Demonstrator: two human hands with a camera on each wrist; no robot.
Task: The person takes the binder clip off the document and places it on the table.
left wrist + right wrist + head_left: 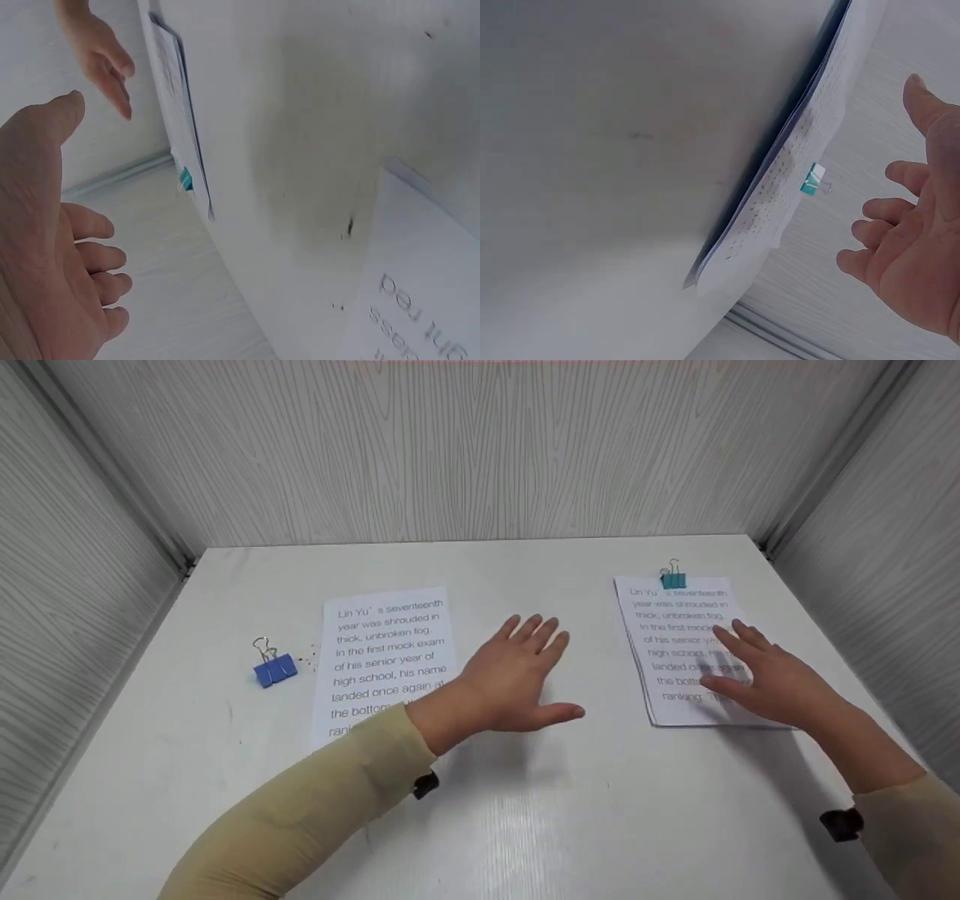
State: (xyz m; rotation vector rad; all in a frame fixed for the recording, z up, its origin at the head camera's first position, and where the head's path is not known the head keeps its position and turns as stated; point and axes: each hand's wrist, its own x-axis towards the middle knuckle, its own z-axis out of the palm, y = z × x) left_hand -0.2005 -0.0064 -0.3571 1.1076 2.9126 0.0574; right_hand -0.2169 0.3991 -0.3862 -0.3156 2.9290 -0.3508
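Observation:
My left hand (517, 679) hovers over the table just right of a printed sheet stack (386, 637), fingers spread and holding nothing. Its forearm covers the lower corner of those pages. A blue binder clip (276, 670), its wire handles up, lies on the table left of them. Above a second stack of printed pages (675, 705) at the right is my right hand (776, 682), fingers extended and holding nothing. A teal binder clip (674, 580) grips that stack's top edge; it also shows in the right wrist view, where the teal clip (812, 180) sits beyond the fingers.
The white table (525, 577) meets a grey wood-grain back wall (480, 457), with matching panels at both sides. Small dark specks (307, 658) lie between the blue clip and the left pages.

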